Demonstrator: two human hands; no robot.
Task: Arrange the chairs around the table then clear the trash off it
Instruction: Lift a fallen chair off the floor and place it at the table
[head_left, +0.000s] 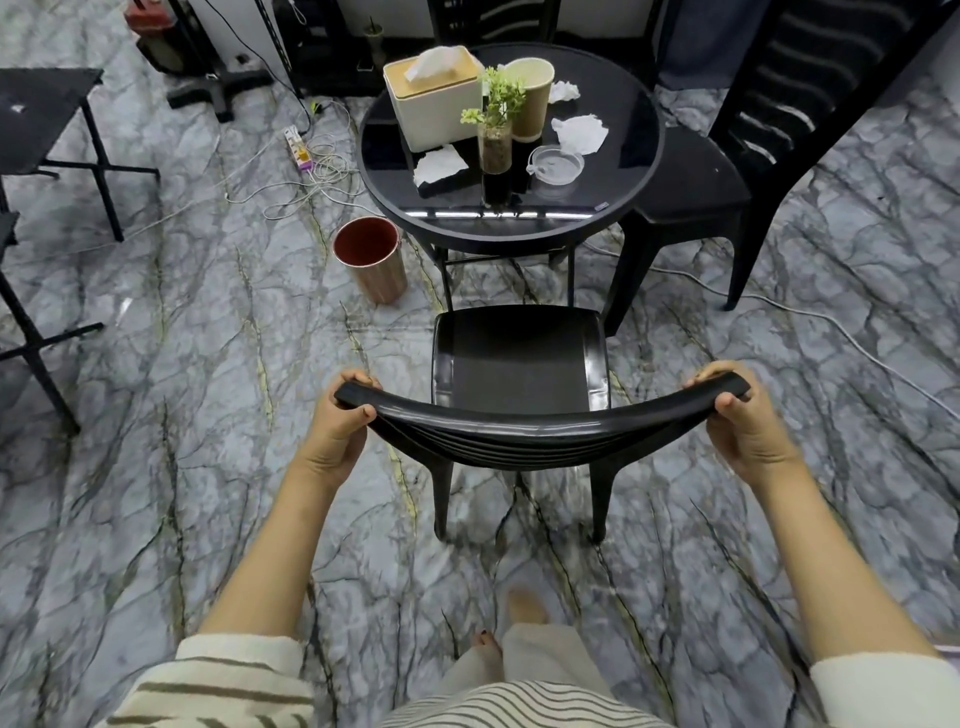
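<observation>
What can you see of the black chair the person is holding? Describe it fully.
The black chair looks like glossy moulded plastic, with a square seat, curved slatted backrest and straight legs. It stands upright on the marble-patterned floor, seat facing the round table. The left hand and right hand grip its top rail's ends.

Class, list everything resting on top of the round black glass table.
On the round black glass table: a cream tissue box, brown paper cup, glass vase with green sprigs, clear plastic lid, and three crumpled white tissues. Anything behind the box is hidden.
</observation>
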